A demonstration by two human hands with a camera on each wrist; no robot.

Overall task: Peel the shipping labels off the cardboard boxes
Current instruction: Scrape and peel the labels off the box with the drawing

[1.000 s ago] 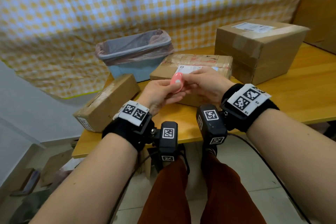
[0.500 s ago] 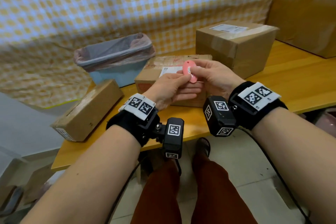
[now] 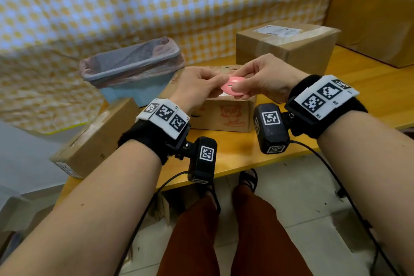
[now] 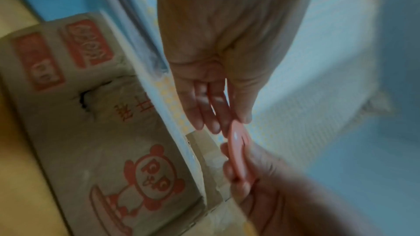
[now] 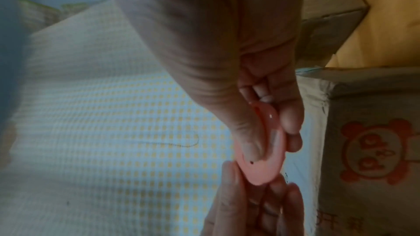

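Observation:
Both hands hold a small pink oval tool (image 3: 234,85) above the middle cardboard box (image 3: 224,116), which has a red cartoon print. My left hand (image 3: 215,82) pinches the tool's left end between thumb and fingers. My right hand (image 3: 240,89) grips the other end, thumb pressed on its flat face. The left wrist view shows the pink tool (image 4: 238,150) edge-on; the right wrist view shows the pink tool (image 5: 265,150) under the thumb. The hands hide most of this box's label. A larger box (image 3: 291,51) at the back right carries a white label (image 3: 277,30).
A long box (image 3: 96,139) lies at the table's left corner with a label on its near end (image 3: 67,169). A blue bin (image 3: 132,69) with a liner stands behind it. A tall carton (image 3: 376,6) fills the far right. The wooden table (image 3: 358,87) shows at right.
The pink tool has turned from upright to lying flat between the hands. Both hands still hold it, a little higher over the middle box.

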